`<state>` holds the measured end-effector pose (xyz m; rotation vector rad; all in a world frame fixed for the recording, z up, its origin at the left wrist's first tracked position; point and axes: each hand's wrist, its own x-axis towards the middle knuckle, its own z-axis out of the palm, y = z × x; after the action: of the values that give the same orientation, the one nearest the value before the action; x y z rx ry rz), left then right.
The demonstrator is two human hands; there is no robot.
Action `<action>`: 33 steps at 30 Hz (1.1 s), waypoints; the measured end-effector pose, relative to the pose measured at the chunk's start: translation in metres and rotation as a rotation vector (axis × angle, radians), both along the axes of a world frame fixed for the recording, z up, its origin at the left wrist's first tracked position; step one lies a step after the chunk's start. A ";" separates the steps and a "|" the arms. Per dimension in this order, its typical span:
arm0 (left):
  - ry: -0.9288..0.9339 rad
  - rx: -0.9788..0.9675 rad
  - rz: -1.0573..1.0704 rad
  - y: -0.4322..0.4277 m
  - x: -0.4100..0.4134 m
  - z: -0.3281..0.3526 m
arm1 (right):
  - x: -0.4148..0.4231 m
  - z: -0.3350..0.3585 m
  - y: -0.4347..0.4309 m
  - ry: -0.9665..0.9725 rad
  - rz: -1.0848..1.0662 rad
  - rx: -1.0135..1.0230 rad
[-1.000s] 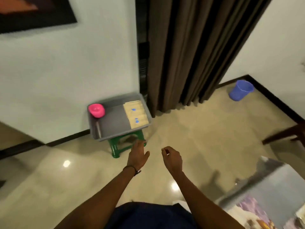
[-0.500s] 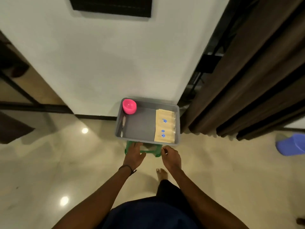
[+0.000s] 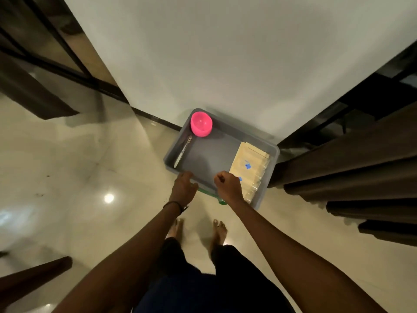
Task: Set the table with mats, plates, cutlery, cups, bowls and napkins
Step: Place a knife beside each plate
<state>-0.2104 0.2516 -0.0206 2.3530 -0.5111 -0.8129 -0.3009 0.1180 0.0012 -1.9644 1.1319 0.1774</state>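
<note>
The glossy cream floor (image 3: 67,177) takes up most of the view and lies open to the left of the person's bare feet, its shine breaking into blurred reflections. Behind it rises a plain white wall (image 3: 225,53). Heavy brown curtain (image 3: 361,166) folds crowd the right side, cut off by the frame and hanging just beside the tray's right wall. The grey plastic tray (image 3: 274,154) is rectangular with rounded corners and sits against the wall. The green stool (image 3: 211,194) beneath it is almost wholly hidden, showing only a sliver. Inside, along the right wall, lies a stack of cream slatted mats (image 3: 248,163) with blue marks, its near end covered by the right hand (image 3: 228,185). That hand hovers over the tray's near rim with fingers curled into a fist, holding nothing visible. The left hand (image 3: 184,188), a dark band (image 3: 174,205) on its wrist, reaches the near left corner, fingers together. Whether they hook the rim cannot be told. A smooth, round pink bowl (image 3: 201,124) sits in the far left corner. A slim metal piece of cutlery (image 3: 182,151) lies along the left wall, its type unclear.
</note>
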 end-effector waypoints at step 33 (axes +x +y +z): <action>-0.018 0.254 0.027 -0.079 0.154 -0.238 | 0.176 -0.273 0.013 -0.132 -0.387 0.465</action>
<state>-0.0562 0.1730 -0.2588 2.5952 -0.4025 -0.8894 -0.1248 0.1308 -0.2719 -1.3076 1.2313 0.0916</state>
